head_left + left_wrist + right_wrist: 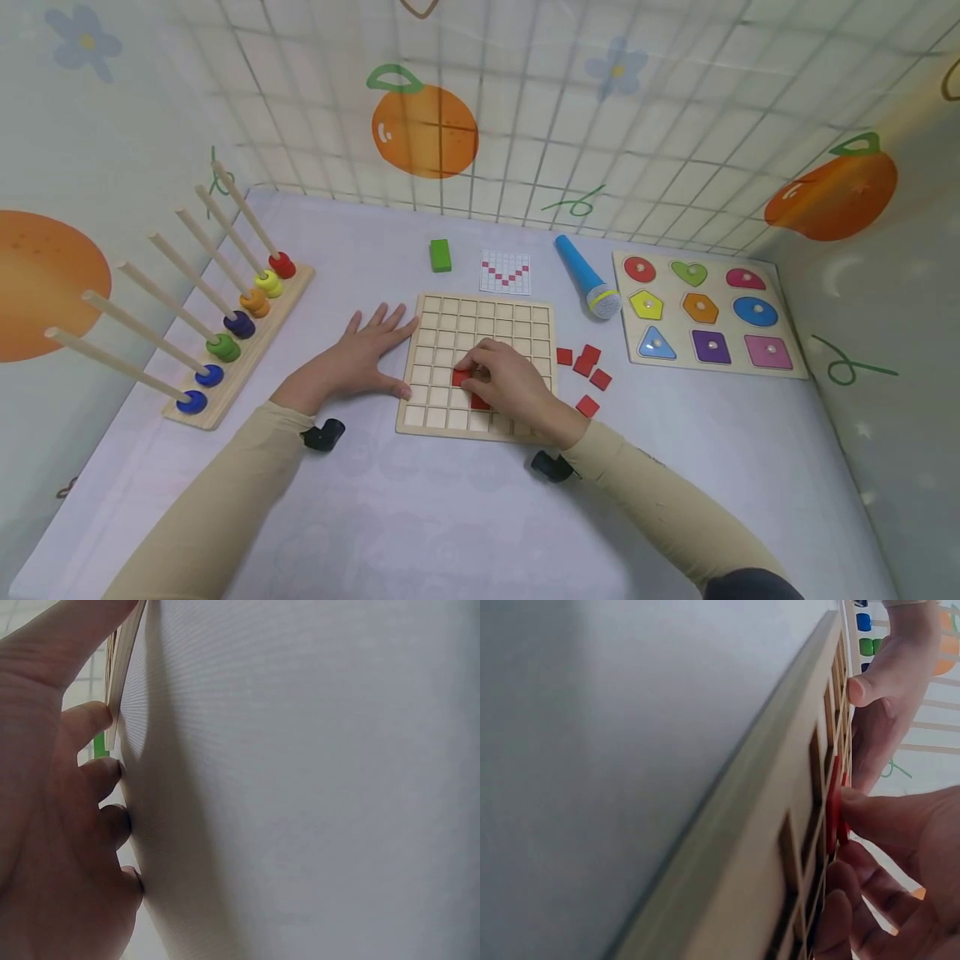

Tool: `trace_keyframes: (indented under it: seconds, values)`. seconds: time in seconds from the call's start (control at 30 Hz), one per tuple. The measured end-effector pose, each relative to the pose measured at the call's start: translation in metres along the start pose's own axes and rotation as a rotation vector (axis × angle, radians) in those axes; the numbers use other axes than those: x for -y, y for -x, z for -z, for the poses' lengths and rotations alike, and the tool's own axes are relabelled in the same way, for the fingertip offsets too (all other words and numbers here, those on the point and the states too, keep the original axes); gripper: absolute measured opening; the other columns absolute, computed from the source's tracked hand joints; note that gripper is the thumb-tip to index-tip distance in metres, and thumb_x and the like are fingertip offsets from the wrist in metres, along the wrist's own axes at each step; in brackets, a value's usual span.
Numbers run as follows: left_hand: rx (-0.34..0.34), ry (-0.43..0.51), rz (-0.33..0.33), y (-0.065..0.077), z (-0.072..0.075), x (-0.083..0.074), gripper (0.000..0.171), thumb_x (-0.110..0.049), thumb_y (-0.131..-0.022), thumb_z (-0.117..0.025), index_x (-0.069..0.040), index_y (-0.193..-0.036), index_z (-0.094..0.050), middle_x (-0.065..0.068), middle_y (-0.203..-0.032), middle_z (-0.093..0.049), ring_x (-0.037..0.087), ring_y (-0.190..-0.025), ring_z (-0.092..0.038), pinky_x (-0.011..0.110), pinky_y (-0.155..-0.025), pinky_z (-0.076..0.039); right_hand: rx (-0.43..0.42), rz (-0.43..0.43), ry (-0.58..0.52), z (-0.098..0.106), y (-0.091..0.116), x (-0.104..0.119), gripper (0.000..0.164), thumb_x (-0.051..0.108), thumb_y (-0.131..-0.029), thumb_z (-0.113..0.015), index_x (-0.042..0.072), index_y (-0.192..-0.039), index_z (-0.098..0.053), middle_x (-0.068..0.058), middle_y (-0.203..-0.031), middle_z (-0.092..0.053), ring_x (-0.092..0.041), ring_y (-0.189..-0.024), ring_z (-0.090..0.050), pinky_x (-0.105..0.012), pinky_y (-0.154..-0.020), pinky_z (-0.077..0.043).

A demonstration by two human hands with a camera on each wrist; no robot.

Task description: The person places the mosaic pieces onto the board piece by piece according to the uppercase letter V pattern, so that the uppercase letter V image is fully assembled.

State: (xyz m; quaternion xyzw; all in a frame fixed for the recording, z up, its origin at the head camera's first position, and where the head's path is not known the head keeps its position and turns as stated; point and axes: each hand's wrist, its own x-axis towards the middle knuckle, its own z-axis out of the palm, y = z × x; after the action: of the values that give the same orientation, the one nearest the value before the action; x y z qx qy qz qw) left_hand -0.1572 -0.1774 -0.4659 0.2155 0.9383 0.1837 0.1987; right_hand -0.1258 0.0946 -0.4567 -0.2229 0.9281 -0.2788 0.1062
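A square wooden grid board (441, 335) lies on the table in front of the person. The right hand (517, 383) reaches over it, thumb and index finger pinching a red square tile (460, 378) at one of its cells. Just below, another red tile (480, 402) sits in a cell, partly covered by that hand. At the board's left side, the left hand (363, 354) lies with fingers spread, thumb and fingertips at the edge. In the right wrist view, the thumb (874, 814) is against the red tiles at the board's surface.
Several loose red tiles (587, 406) lie right of the board. Behind it are a green block (440, 256) and a card (506, 272) with a red-square pattern. A blue toy microphone (577, 265) and a shape puzzle (705, 336) are right; a peg stacker (258, 342) stands left.
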Motion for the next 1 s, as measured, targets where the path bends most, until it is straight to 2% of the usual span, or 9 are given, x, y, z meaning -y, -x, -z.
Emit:
trace_keyframes:
  seconds: [0.7,1.0]
  values:
    - [-0.007,-0.004,-0.005,0.0,-0.0007,0.0017,0.123,-0.067,-0.069,-0.082,-0.019,-0.164,-0.02,0.011,-0.171,-0.004,0.035,-0.156,0.008,0.059,-0.122,0.01,0.016,0.024,0.001,0.0009,-0.0012,-0.0007,0.024,0.021,-0.092,-0.077,0.02,-0.115,-0.078,0.007,-0.106,-0.063,-0.009,-0.089,-0.055,-0.024,-0.075,-0.05]
    - [-0.003,-0.001,-0.01,-0.0002,-0.0006,0.0023,0.123,-0.066,-0.07,-0.083,-0.019,-0.164,-0.019,0.012,-0.171,-0.003,0.036,-0.156,0.009,0.059,-0.122,0.011,0.035,-0.004,-0.045,0.0029,0.0007,-0.0031,0.03,0.024,-0.092,-0.076,0.023,-0.122,-0.075,0.008,-0.105,-0.06,-0.009,-0.087,-0.054,-0.025,-0.074,-0.051]
